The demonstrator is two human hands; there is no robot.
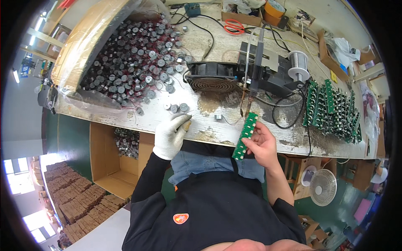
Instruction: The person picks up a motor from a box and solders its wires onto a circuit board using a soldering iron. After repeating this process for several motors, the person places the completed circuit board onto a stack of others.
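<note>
Head view: our bare right hand [263,144] pinches a narrow green circuit board strip [245,135] by its long edge, top end just below the soldering iron tip [242,109]. Our gloved left hand [171,134] rests curled at the bench [217,129] edge, gripping nothing we can make out, loose grey cylindrical parts [175,108] just above its fingers.

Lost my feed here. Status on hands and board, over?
Left hand gloved, resting on bench edge, empty. Right hand bare, gripping green circuit strip. Soldering iron close above strip.
</note>
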